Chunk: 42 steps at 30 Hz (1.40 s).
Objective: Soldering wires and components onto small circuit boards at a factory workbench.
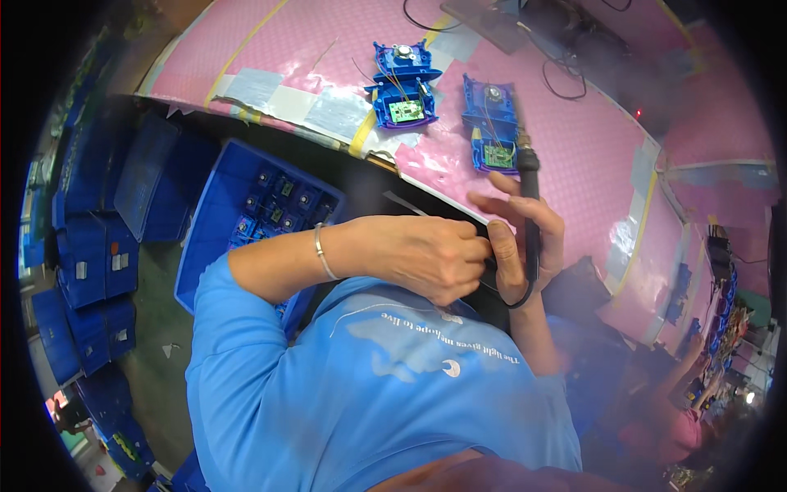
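My left hand, with a silver bangle at the wrist, is closed in front of my chest, its curled fingers hiding whatever they pinch. Right beside it, my right hand holds a soldering iron with a black handle; its tip points away from me and the black cord hangs down past my palm. Just beyond my right fingers lies an opened blue plastic housing with a green circuit board, thin wires and a round metal part. A similar opened housing sits to its left.
The pink-covered table has tape strips along its edge. A blue bin with several similar units stands below the table on my left. Stacked blue crates are further left. A black cable lies at the back.
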{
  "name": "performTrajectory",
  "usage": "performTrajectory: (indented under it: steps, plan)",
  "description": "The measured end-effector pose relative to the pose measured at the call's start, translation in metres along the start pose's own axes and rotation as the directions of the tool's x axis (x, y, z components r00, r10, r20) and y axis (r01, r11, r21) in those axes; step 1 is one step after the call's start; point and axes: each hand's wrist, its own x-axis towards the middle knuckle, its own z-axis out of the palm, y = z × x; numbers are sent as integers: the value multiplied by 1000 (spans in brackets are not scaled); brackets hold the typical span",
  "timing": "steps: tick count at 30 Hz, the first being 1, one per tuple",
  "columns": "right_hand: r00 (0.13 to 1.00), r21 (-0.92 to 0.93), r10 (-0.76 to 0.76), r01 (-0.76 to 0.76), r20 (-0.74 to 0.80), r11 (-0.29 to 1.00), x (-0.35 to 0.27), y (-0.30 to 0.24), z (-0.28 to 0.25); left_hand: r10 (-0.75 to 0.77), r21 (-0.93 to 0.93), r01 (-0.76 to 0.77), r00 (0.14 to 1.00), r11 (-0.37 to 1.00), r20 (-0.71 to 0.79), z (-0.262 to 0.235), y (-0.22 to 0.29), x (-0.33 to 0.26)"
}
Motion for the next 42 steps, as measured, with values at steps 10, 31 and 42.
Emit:
performTrajectory:
  steps: [10,31,42]
  plan:
    - [948,279,313,-316,54,907,-2,-11,-16,318,-122,-316,948,941,-5,16,-8,26]
    - [895,246,445,-426,-23,871,-5,-9,-29,408,-249,-355,889,901,210,26,-13,48]
    - [831,-162,-47,-52,-554,985,1,39,-91,-562,62,613,756,788,-337,43,-82,29]
